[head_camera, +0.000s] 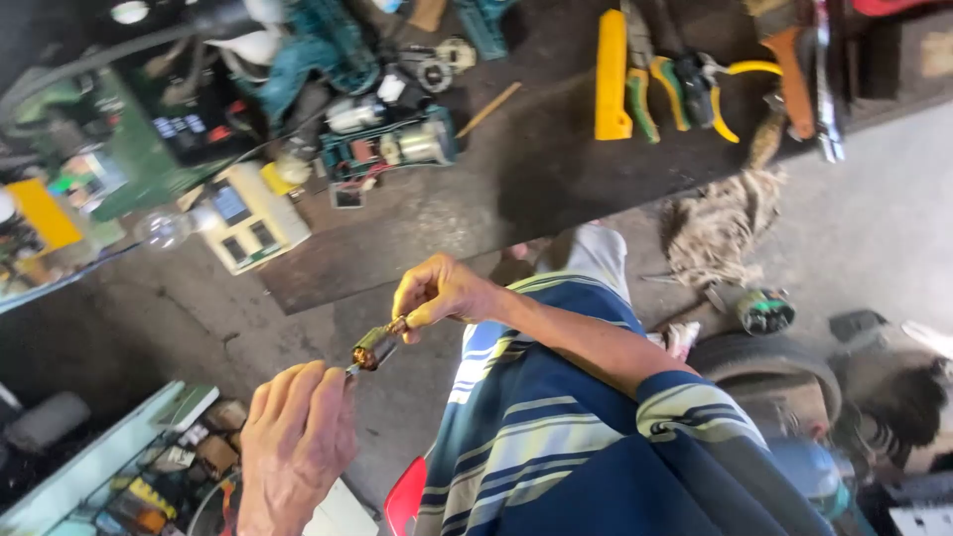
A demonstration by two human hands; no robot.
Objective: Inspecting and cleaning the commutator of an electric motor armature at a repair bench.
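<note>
Item: small motor armature (375,347), copper windings showing | location: held in the air below the dark surface (476,213) | your right hand (442,293) fingers pinch its upper shaft end; left hand (298,437) fingers close on the lower shaft | status: out of any housing, nothing fitted onto it yet.

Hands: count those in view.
2: left hand at lower left and right hand at centre, both gripping a small motor armature between them. No others visible.

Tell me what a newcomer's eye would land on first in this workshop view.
At the centre, the right hand and the left hand hold a small motor rotor between them by its ends. Above it, on a dark board, lie yellow-handled pliers at the upper right and opened power tool parts at the upper left. A blue striped shirt fills the lower middle.
</note>
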